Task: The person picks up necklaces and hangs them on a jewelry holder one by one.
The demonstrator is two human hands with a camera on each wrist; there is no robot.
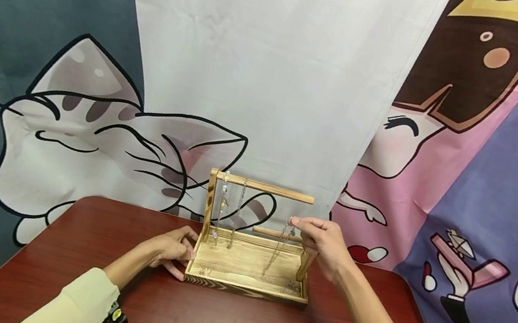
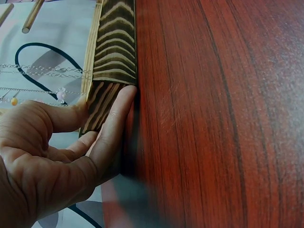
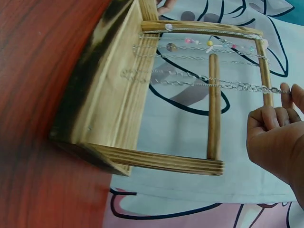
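Note:
My right hand (image 1: 327, 244) pinches a silver chain necklace (image 1: 277, 247) between thumb and forefinger; its strands hang over the tray. In the right wrist view the same chain (image 3: 237, 86) stretches from the fingertips past both bars. My left hand (image 1: 170, 249) grips the left end of a wooden jewelry stand (image 1: 244, 292), with thumb at the rim and a finger along the outer corner (image 2: 108, 102). From the stand's upper bar (image 1: 275, 189) hang a beaded necklace (image 1: 222, 204) and another silver chain (image 1: 238, 212), both toward its left post.
A lower bar (image 1: 272, 233) extends from the short right post (image 1: 305, 265). Small metallic pieces (image 1: 291, 288) lie in the tray's front right corner, others (image 1: 204, 272) at front left. The stand sits on a reddish-brown table (image 1: 212, 319) before a cartoon-printed cloth (image 1: 274, 72).

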